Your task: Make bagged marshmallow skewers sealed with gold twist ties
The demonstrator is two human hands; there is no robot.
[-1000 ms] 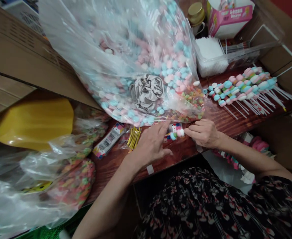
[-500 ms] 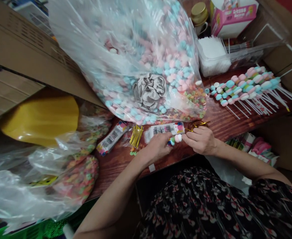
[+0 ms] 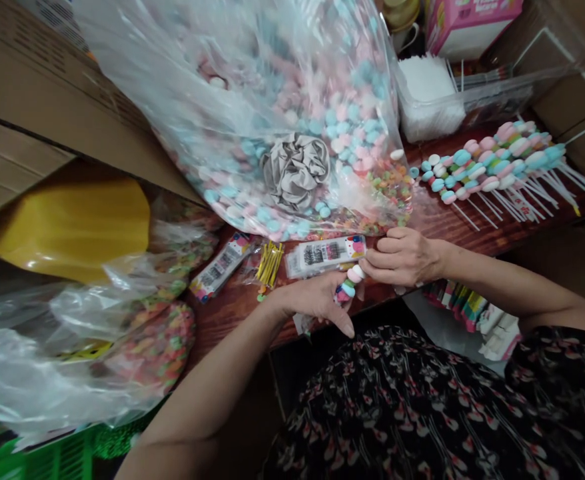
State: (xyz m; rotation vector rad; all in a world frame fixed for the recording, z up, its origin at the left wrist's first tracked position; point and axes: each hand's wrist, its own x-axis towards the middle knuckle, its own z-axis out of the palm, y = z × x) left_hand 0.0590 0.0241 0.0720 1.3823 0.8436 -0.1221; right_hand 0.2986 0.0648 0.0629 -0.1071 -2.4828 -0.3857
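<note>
1. R hand (image 3: pixel 401 257), fingers (image 3: pixel 380 257) curled narrow on candy skewer (image 3: pixel 347 285), prob to steady it.
2. L hand (image 3: pixel 315 298) at 9 o'clock of skewer, fingers (image 3: pixel 345 325) splayed; can't tell if gripping.
3. Skewer row (image 3: pixel 487 167) at 2 o'clock on desk (image 3: pixel 232 327).

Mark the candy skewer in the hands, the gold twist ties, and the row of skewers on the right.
Candy skewer (image 3: pixel 355 274): head view, on its pink candy.
Gold twist ties (image 3: pixel 269 263): head view, mid-bundle.
Skewer row (image 3: pixel 462 157): head view, on a blue candy.
</note>
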